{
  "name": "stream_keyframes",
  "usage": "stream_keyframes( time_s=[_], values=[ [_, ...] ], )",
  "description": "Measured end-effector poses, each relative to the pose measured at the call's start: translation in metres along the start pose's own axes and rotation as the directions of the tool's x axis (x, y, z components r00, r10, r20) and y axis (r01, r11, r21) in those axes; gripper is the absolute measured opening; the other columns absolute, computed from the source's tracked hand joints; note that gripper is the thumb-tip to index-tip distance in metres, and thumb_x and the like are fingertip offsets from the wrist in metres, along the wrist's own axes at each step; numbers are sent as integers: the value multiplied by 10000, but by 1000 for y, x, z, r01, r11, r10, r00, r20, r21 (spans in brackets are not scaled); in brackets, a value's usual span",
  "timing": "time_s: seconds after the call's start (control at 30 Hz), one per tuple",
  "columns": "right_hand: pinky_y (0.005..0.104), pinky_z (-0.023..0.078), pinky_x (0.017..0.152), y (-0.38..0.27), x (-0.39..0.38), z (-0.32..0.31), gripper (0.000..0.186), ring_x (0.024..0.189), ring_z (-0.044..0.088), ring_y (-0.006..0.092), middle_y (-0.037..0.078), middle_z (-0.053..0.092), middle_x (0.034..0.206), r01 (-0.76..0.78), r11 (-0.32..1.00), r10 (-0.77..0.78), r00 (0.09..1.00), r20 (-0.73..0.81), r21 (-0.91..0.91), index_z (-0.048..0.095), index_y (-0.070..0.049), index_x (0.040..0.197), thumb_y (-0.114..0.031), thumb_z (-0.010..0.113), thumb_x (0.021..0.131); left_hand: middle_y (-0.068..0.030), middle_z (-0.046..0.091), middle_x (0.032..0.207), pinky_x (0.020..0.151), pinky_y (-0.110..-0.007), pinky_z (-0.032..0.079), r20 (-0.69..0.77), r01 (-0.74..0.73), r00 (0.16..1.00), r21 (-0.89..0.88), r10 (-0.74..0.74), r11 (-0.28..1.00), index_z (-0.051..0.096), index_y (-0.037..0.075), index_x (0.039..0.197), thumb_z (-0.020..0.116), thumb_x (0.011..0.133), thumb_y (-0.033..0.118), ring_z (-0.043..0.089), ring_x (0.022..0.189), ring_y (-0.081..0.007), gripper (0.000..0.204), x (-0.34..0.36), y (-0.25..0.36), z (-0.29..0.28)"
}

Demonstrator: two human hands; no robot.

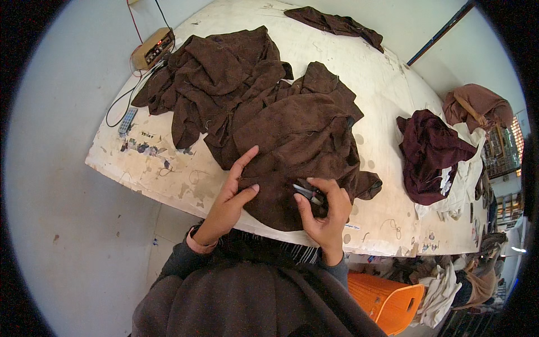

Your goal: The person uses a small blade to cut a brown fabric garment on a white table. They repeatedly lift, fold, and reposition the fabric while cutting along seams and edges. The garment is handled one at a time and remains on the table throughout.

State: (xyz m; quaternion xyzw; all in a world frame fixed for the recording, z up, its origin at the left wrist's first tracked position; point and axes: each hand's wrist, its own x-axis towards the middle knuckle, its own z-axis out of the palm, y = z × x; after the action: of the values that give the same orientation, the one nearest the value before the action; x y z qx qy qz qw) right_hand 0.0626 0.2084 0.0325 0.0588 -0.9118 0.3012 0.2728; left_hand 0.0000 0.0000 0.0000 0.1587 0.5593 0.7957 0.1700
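A crumpled dark brown garment (286, 135) lies in front of me at the table's near edge. My left hand (227, 199) rests on its left side, index finger and thumb stretched apart on the cloth. The other fingers of that hand are mostly hidden. In my right hand (325, 216) is a small pair of thread snips (308, 194), held between thumb and curled fingers just above the fabric. Its blades point up and left. Farther back on the left, a second brown cloth heap (219, 62) touches the garment.
The pale, stained table (387, 106) bears a remote control (128, 120) and a wired box (153, 49) at left. A brown cloth strip (337, 25) lies at the far edge. Rightward are a maroon cloth (429, 157), white fabric (469, 163) and another person (477, 106). An orange basket (387, 297) stands below.
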Motion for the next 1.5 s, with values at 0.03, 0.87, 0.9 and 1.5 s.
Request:
stream_keyframes(
  time_s=[0.03,0.87,0.9,1.5],
  values=[
    [340,511,758,1,-1,2,363,799,678,249,119,718,969,-52,997,54,998,-26,59,685,-46,1057,-225,836,778,-111,469,1487,1173,-338,314,-9,28,1000,-104,-29,994,264,91,1594,645,982,94,451,1363,-197,721,2,-1,0],
    [241,473,758,4,32,42,150,823,628,102,51,699,886,-195,786,199,978,59,587,688,4,1015,-28,724,873,-109,648,1135,963,-377,544,-305,-28,938,-546,-167,838,508,92,1213,553,986,50,678,1046,-222,235,20,-19,18],
    [253,485,737,4,33,40,155,796,629,109,58,700,869,-186,791,205,978,34,583,685,-9,997,-71,744,867,-109,647,1131,966,-381,543,-303,-20,936,-550,-177,835,510,92,1210,548,988,52,676,1049,-223,229,20,-17,18],
    [248,483,657,11,35,22,189,696,640,110,94,703,759,-109,951,84,992,98,288,674,19,862,-122,799,849,-106,642,1097,945,-386,554,-219,24,958,-578,-183,816,514,88,1191,537,973,37,686,1051,-237,225,18,-20,14]
  ],
)
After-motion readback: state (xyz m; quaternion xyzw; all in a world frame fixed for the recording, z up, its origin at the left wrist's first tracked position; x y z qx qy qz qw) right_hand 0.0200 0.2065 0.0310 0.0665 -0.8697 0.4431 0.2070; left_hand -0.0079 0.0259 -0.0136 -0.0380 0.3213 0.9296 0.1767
